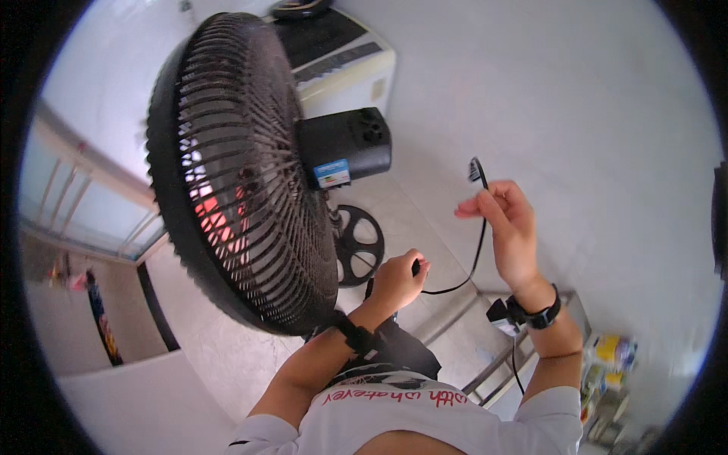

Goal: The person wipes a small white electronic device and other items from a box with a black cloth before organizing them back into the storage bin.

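A black pedestal fan (250,170) stands to my left, its round wire-grille head turned sideways and dusty. Behind its motor housing (347,145) is a sticker bearing writing. Below the head shows part of its round black base (359,244). My right hand (509,233) pinches a thin black power cord (480,244) just below its plug (474,169), which points up in front of the wall. From there the cord droops to my left hand (398,281), closed around a black part of it; the fingers hide how much is gathered there.
A white cabinet with a dark top (347,62) stands beyond the fan. Right of me, a metal-framed rack (455,318) runs along the wall (569,114), with colourful packages (614,352) near it. At left are a glass-panelled frame (85,187) and a white surface (142,398).
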`<control>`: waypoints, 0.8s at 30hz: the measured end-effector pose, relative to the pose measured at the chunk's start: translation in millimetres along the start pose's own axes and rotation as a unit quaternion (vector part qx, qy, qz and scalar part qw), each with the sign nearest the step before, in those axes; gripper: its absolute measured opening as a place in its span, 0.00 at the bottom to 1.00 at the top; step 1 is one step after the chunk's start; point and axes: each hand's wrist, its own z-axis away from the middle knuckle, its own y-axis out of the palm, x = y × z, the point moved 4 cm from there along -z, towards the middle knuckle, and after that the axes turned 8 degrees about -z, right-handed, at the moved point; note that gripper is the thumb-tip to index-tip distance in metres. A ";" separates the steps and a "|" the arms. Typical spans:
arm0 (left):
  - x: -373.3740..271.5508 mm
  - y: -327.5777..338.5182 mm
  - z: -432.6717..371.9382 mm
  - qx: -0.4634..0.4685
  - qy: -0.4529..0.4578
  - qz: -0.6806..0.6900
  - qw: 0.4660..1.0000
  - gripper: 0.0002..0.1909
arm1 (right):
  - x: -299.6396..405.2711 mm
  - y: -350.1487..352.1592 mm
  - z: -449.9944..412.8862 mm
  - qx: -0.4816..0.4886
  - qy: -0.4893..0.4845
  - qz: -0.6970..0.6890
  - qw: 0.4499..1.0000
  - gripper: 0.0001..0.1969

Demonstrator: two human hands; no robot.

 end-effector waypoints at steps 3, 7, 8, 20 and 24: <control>18.2 -53.1 29.9 -0.066 -0.021 -0.019 0.997 0.09 | 50.8 59.8 -19.9 0.080 0.022 0.021 0.996 0.07; 24.9 -98.7 79.8 -0.057 -0.063 -0.007 0.996 0.08 | 92.2 117.2 -21.1 0.089 0.122 -0.081 0.985 0.06; 22.1 -105.5 79.2 -0.039 -0.093 -0.020 0.995 0.08 | 96.6 122.5 -34.0 0.064 0.126 -0.101 0.985 0.07; -58.6 112.3 -19.3 -0.367 0.117 -0.134 0.913 0.06 | -84.2 -44.3 -226.2 0.161 0.245 -0.134 0.947 0.10; -57.4 117.0 -24.1 -0.291 0.094 -0.227 0.925 0.06 | -125.7 -38.8 -261.3 0.226 0.293 -0.143 0.918 0.11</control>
